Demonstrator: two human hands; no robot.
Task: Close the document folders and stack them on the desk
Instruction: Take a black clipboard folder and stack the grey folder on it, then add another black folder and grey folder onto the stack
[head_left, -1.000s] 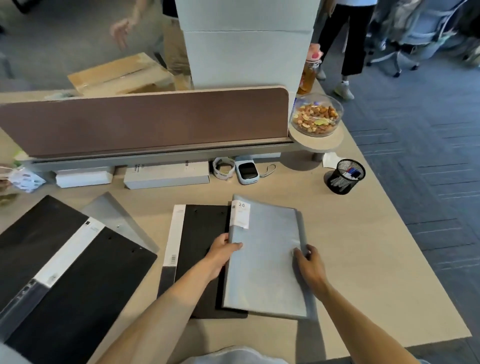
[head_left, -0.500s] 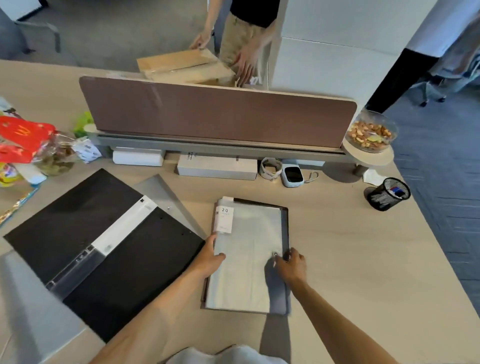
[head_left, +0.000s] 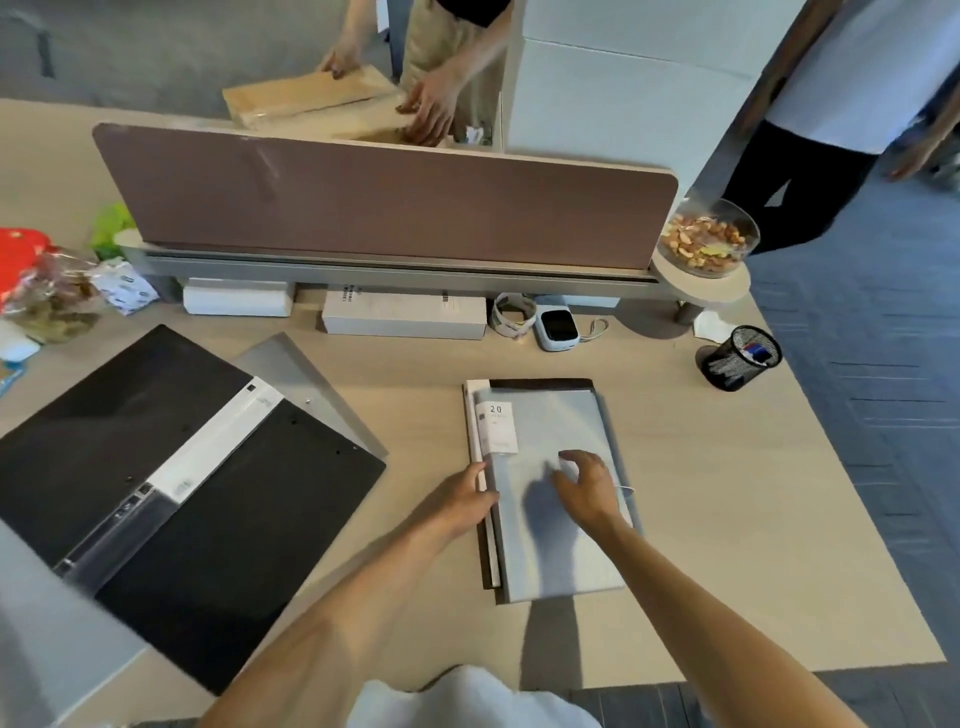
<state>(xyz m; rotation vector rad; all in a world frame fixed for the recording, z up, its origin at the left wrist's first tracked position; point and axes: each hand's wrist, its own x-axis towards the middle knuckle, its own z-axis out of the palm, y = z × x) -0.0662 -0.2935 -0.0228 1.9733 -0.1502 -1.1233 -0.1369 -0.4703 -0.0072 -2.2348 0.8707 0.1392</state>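
Now we have the grey folder (head_left: 556, 488) lying flat and shut on top of the black folder (head_left: 540, 383), where a second ago the black one still lay open to the left of it with its inside cover showing. Only a thin dark strip and a pale spine edge show around the grey cover now, so we judge the pair closed and squared up on the desk (head_left: 727, 519).

Our left hand (head_left: 467, 499) sits against the spine side of the grey folder, fingers bent on the edge, holding nothing. Our right hand (head_left: 587, 486) has come off the folder's right edge and hovers over the cover with fingers spread loosely, empty (its shadow falls on the grey just left of it).

That means one stack is begun, but the job is not finished. To the left of the grey folder, well apart from it, the big black folder (head_left: 171, 493) still lies wide open, its white strip and clear pocket running across the middle, and a grey sheet (head_left: 306, 384) pokes out from behind it. We reckon that one wants closing next and carrying over onto the grey folder.
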